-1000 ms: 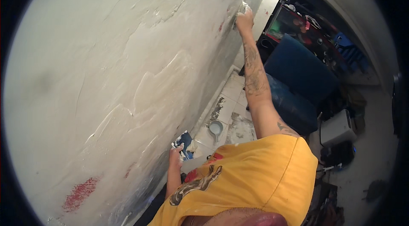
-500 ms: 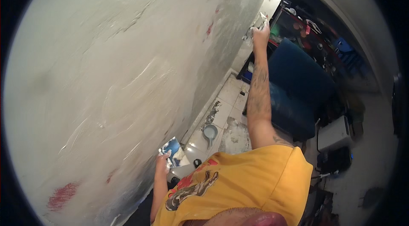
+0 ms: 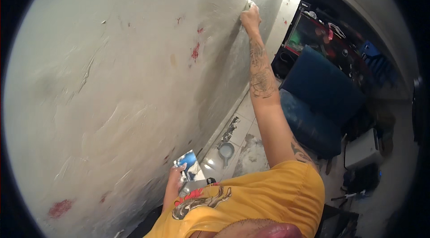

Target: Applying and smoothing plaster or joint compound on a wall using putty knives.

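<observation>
The wall (image 3: 134, 81) on my left is smeared with pale plaster in ridges and streaks, with red patches (image 3: 195, 52) showing through. My right hand (image 3: 251, 17) is at its upper far part, closed around a small putty knife (image 3: 249, 3) coated in white. The fist hides most of that tool. Low by the wall, close to my body, my left hand (image 3: 178, 173) grips a flat blue-and-white board (image 3: 190, 164) with white paste on it. White paste also marks the fingers of both hands.
A grey pan-shaped dish with a handle (image 3: 226, 149) lies on the stained tile floor (image 3: 244, 123). To the right stand a dark blue padded chair (image 3: 322, 85) and a white box-like object (image 3: 363, 149). Behind the chair is a cluttered red-edged shelf or table (image 3: 318, 29).
My right hand has moved left from beside the wall's far end onto the wall surface. My view has shifted slightly; the left hand still holds the board.
</observation>
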Motion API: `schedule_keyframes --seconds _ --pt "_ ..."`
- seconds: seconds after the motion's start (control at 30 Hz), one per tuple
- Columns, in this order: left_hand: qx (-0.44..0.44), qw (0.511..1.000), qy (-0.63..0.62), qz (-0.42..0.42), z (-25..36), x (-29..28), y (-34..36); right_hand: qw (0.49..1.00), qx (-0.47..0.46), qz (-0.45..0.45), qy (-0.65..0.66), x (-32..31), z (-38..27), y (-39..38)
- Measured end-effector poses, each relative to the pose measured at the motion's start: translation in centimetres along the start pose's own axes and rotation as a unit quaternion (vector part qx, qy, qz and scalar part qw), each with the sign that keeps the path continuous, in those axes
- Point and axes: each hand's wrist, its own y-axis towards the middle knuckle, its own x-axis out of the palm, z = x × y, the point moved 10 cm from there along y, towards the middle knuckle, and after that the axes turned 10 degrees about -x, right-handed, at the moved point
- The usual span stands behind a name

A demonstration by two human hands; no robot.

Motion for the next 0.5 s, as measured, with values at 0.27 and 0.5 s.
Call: schedule_keyframes --seconds 0.27,0.5 --pt "-0.025 0.992 0.101 -0.066 0.1 1.9 0.9 0.995 -0.100 0.027 -0.008 -5.6 -17.8 -9.0" --pt "0.059 0.993 -0.052 -0.087 0.8 1.6 0.3 0.884 -0.058 -0.105 0.453 -10.1 -17.5 -24.0"
